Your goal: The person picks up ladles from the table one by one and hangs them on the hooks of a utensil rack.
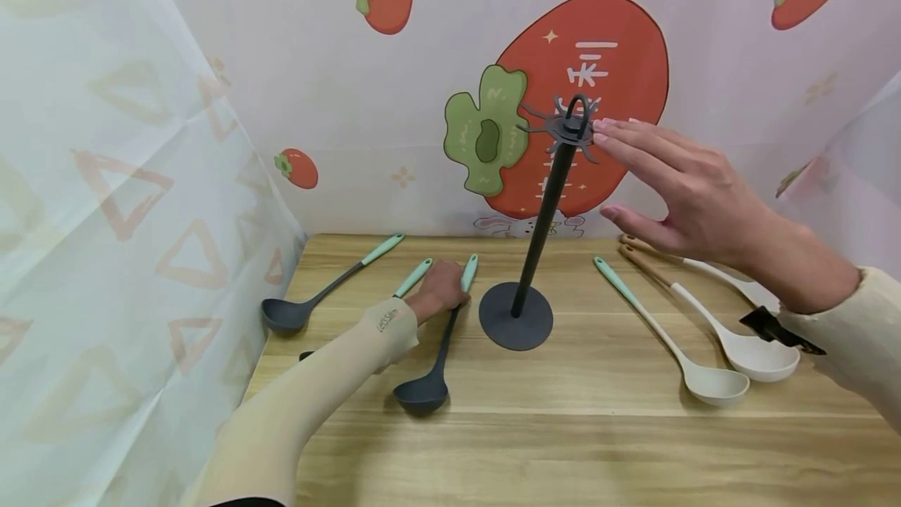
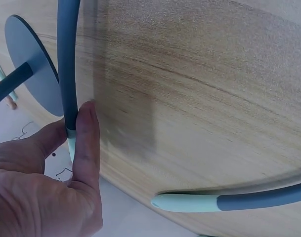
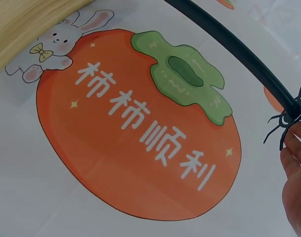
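My left hand [image 1: 438, 288] pinches the mint-and-grey handle of a dark grey ladle [image 1: 422, 393] between thumb and fingers. In the left wrist view that handle [image 2: 67, 64] rises between the fingertips. A dark metal utensil stand [image 1: 542, 229] with a ring of hooks on top is just right of this ladle. Near the hooks is my right hand [image 1: 679, 186], its fingers straight and the fingertips right at the hook ring. The right wrist view shows the same fingertips beside the hooks [image 3: 291, 116].
Another dark ladle [image 1: 285, 314] lies at the far left. A mint handle [image 1: 414, 278] shows behind my left hand, partly covered by the sleeve. On the right lie a white ladle with a mint handle [image 1: 714, 383] and wooden-handled white utensils [image 1: 756, 356]. A printed curtain [image 1: 394, 100] hangs behind the table.
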A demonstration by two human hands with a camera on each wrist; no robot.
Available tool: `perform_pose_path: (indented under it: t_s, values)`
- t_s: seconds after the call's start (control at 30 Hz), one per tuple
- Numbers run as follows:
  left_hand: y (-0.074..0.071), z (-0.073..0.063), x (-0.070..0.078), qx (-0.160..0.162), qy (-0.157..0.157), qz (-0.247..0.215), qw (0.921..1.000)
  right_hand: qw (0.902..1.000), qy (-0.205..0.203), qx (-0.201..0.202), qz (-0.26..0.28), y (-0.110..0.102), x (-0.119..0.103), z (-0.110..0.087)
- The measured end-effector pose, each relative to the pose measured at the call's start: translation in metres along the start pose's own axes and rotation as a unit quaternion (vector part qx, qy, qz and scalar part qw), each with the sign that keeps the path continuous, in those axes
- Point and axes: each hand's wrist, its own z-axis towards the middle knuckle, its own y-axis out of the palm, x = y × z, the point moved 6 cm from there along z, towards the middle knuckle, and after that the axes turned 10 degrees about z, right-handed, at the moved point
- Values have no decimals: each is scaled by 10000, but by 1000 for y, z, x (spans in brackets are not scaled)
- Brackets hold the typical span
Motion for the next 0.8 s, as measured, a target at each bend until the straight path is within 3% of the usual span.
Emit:
perform_pose_path:
  t_s: [0.23,0.27,0.57,0.8]
  values:
    - [-14,-17,6,275,59,-111,9995,10000,76,-25,-34,0,1,-1]
    - [-19,-20,7,200,3,-163,9997,10000,81,-18,-35,0,1,-1]
    - [-16,-20,0,193,-84,-780,9967,9999,100,-6,-48,1,0,-1]
    - [-23,-24,-1,499,79,-828,9953,9999,77,62,-16,1,-1,0]
